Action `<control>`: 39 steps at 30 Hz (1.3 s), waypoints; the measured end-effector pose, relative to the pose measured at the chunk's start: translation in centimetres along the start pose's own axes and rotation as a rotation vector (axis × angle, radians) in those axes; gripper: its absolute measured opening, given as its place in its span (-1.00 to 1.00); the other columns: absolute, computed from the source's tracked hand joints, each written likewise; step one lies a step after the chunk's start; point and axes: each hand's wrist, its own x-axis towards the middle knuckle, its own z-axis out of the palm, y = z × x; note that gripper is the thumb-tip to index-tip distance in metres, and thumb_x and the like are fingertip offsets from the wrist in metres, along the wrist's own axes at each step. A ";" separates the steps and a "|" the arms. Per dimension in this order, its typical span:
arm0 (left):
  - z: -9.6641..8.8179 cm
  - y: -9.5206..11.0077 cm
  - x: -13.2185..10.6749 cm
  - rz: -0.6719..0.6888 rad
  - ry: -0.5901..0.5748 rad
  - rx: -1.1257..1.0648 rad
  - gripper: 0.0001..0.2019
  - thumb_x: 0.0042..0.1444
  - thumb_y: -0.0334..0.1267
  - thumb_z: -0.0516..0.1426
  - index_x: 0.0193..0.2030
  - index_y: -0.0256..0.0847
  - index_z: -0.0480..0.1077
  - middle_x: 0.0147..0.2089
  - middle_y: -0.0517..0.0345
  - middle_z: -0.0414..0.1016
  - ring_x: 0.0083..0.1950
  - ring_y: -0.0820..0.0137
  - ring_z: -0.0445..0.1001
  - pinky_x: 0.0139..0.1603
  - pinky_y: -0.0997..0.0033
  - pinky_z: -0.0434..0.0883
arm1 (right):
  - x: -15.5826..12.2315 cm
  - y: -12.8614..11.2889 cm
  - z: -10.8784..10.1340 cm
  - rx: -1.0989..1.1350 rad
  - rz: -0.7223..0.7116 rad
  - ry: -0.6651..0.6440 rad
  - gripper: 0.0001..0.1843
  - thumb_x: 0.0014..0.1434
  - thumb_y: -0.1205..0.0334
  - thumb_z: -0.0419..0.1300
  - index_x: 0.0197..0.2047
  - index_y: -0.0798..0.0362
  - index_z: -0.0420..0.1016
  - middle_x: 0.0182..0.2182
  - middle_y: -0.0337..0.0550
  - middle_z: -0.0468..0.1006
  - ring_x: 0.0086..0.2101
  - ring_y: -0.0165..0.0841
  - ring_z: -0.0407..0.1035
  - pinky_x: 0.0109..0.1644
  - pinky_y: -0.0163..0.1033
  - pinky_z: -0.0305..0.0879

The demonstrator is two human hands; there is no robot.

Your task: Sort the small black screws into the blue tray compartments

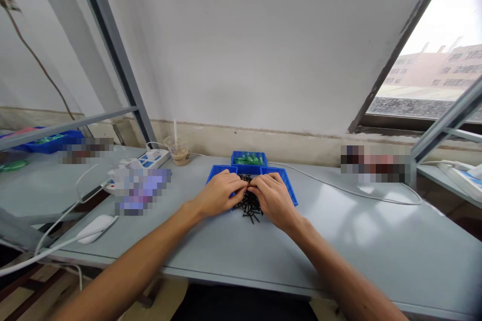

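Observation:
A loose pile of black screws (251, 206) lies on the grey table between my hands. My left hand (222, 191) is closed at its left side, thumb and fingertips pinched together. From the right, my right hand (271, 195) pinches in the same way, and the fingertips of both hands almost meet over the pile. Whatever sits between the fingertips is too small to make out. A blue bin (217, 169) is partly hidden behind my left hand, and another blue bin (289, 188) behind my right. Behind the pile, a third blue bin (248, 154) holds small green packets (249, 159).
A plastic drink cup (179, 153) with a straw stands at the back left, beside a white power strip (154, 158). A white mouse-like object (97, 228) lies near the left edge. A white cable (339, 191) crosses the table's right side. Blurred patches hide some items.

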 end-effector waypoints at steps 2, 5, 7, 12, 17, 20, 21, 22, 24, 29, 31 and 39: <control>0.0 0.0 0.0 0.003 0.011 0.005 -0.75 0.42 -0.26 0.01 -0.17 -0.22 0.50 -0.33 0.13 0.49 -0.27 0.37 0.41 -0.16 0.31 0.25 | 0.0 -0.1 -0.1 0.017 0.018 0.001 -0.83 0.47 0.30 0.06 -0.22 0.01 0.36 -0.32 -0.21 0.59 -0.30 -0.32 0.43 -0.03 -0.13 0.18; 0.0 -0.1 0.0 0.006 0.023 -0.005 -0.76 0.42 -0.26 0.02 -0.15 -0.22 0.50 -0.32 0.12 0.50 -0.26 0.37 0.42 -0.17 0.31 0.24 | 0.0 -0.1 -0.2 0.044 0.021 -0.003 -0.96 0.45 0.29 0.11 -0.11 0.02 0.38 -0.25 -0.18 0.61 -0.25 -0.31 0.45 -0.01 -0.13 0.19; -0.1 -0.1 0.0 0.010 0.032 -0.012 -0.77 0.41 -0.28 0.02 -0.13 -0.23 0.50 -0.32 0.13 0.50 -0.26 0.37 0.42 -0.18 0.32 0.24 | 0.0 -0.1 -0.2 0.040 0.007 -0.008 -0.94 0.45 0.33 0.09 -0.10 0.02 0.37 -0.25 -0.17 0.61 -0.26 -0.31 0.45 -0.01 -0.13 0.19; -0.2 -0.1 0.0 0.023 0.021 0.001 -0.75 0.42 -0.28 0.00 -0.14 -0.23 0.52 -0.34 0.13 0.48 -0.28 0.38 0.41 -0.19 0.32 0.24 | -0.1 0.0 0.0 0.011 0.000 -0.026 -0.85 0.48 0.35 0.01 -0.12 0.03 0.38 -0.28 -0.17 0.61 -0.28 -0.32 0.44 -0.03 -0.14 0.17; -0.1 0.0 0.0 0.027 0.018 0.017 -0.73 0.42 -0.27 0.01 -0.19 -0.22 0.52 -0.36 0.14 0.46 -0.29 0.38 0.38 -0.19 0.31 0.23 | -0.2 0.0 0.3 -0.007 0.026 -0.038 -0.84 0.50 0.29 0.00 -0.12 0.03 0.38 -0.27 -0.15 0.62 -0.28 -0.31 0.45 -0.04 -0.14 0.15; -0.1 0.0 0.0 0.031 0.017 0.025 -0.73 0.41 -0.26 0.01 -0.21 -0.22 0.52 -0.37 0.15 0.45 -0.30 0.38 0.37 -0.19 0.31 0.23 | -0.2 -0.1 0.2 0.002 0.049 -0.069 -0.81 0.51 0.30 -0.03 -0.15 0.02 0.37 -0.30 -0.16 0.61 -0.29 -0.31 0.44 -0.04 -0.14 0.13; 0.0 0.0 0.0 0.033 0.016 0.028 -0.73 0.41 -0.26 0.01 -0.21 -0.22 0.52 -0.37 0.15 0.44 -0.31 0.38 0.37 -0.19 0.31 0.22 | -0.2 -0.2 0.2 0.006 0.055 -0.079 -0.80 0.51 0.30 -0.04 -0.17 0.02 0.36 -0.31 -0.17 0.60 -0.30 -0.31 0.43 -0.04 -0.14 0.13; 0.0 0.0 0.0 0.035 0.015 0.032 -0.73 0.41 -0.25 0.02 -0.22 -0.22 0.52 -0.37 0.15 0.44 -0.31 0.38 0.37 -0.19 0.31 0.22 | -0.2 -0.2 0.2 0.008 0.061 -0.088 -0.78 0.51 0.31 -0.04 -0.18 0.02 0.36 -0.31 -0.17 0.60 -0.31 -0.32 0.42 -0.04 -0.14 0.13; 0.0 0.0 0.0 0.040 0.014 0.037 -0.73 0.41 -0.25 0.02 -0.23 -0.23 0.51 -0.37 0.15 0.44 -0.31 0.39 0.37 -0.19 0.32 0.22 | -0.2 -0.2 0.2 0.014 0.069 -0.101 -0.76 0.51 0.31 -0.05 -0.21 0.02 0.34 -0.33 -0.18 0.58 -0.32 -0.33 0.41 -0.04 -0.14 0.12; 0.1 0.1 0.0 0.055 0.009 0.046 -0.71 0.42 -0.26 0.02 -0.28 -0.23 0.49 -0.39 0.15 0.44 -0.32 0.39 0.36 -0.18 0.32 0.23 | -0.3 -0.1 0.3 0.020 0.063 -0.124 -0.70 0.51 0.31 -0.08 -0.29 0.02 0.31 -0.38 -0.21 0.54 -0.36 -0.34 0.37 -0.05 -0.14 0.12; 0.2 0.1 0.0 0.056 0.009 0.045 -0.71 0.42 -0.26 0.02 -0.29 -0.23 0.49 -0.39 0.15 0.44 -0.32 0.39 0.36 -0.18 0.31 0.24 | -0.2 0.0 0.3 0.018 0.060 -0.127 -0.67 0.51 0.30 -0.09 -0.32 0.02 0.30 -0.40 -0.20 0.53 -0.37 -0.35 0.36 -0.04 -0.14 0.12; 0.1 0.0 0.0 -0.002 0.037 -0.023 -0.74 0.43 -0.26 0.01 -0.18 -0.23 0.51 -0.33 0.14 0.51 -0.28 0.39 0.42 -0.19 0.30 0.24 | -0.3 -0.2 0.2 0.063 0.085 -0.052 -0.87 0.49 0.26 0.02 -0.11 0.01 0.38 -0.25 -0.17 0.63 -0.27 -0.31 0.45 0.04 -0.11 0.13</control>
